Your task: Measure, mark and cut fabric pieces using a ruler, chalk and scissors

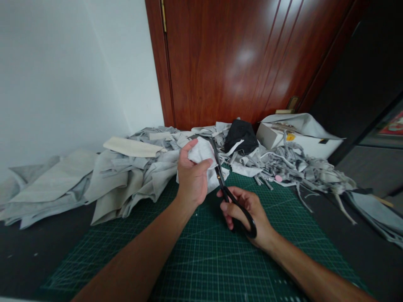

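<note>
Mat [201,272]: green, ruled with a pale grid, on a dark surface [63,243].
Door [220,63]: glossy reddish wood, beside a white wall [78,63].
Box [310,147]: white, its yellow label [290,137] too small to read.
Fabric heap [151,180]: flat grey and cream pieces, with tangled strips [292,163] at right.
Left hand [192,180]: pinching white cloth [201,152] above the mat.
Right hand [244,209]: curled around the black handles of scissors [222,183], blades at the cloth's right edge.

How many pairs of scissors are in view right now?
1. The long, black-handled metal scissors are in the right hand, along the edge of the whitish fabric piece held by the left hand. More could be hidden beneath the heaped grey fabric scraps.
</note>
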